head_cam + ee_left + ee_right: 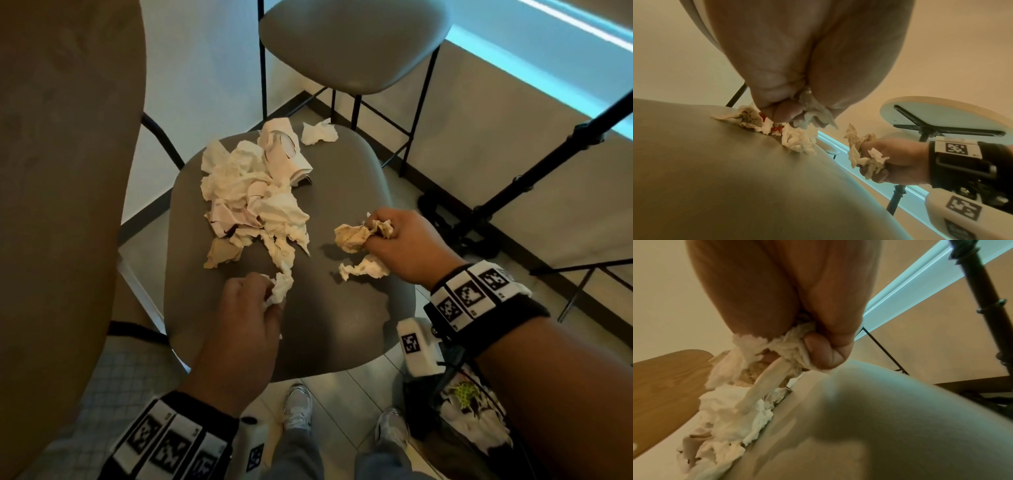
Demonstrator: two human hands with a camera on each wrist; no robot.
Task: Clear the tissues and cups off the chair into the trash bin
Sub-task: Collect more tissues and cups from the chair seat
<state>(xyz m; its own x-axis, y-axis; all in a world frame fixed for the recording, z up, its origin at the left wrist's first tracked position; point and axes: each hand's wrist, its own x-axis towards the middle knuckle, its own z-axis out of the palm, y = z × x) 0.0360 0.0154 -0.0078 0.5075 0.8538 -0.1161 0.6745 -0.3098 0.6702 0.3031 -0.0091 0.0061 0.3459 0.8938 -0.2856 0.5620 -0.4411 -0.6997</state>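
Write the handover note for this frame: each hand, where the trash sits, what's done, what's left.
Left hand: pinches the tail of a tissue strand trailing from the pile.
Right hand: grips a tissue wad; one loose tissue lies just below it.
Chair: still holds the pile with a crushed cup, plus a tissue at the back edge.
Done: nothing seen binned; the bin is not identifiable.
Left: carry both handfuls off, then clear the rest.

It looks like a cafe or canteen seating area: grey padded chairs on thin black metal legs, a second one farther off, a round wooden counter at left, tiled floor, and a tripod stand at right
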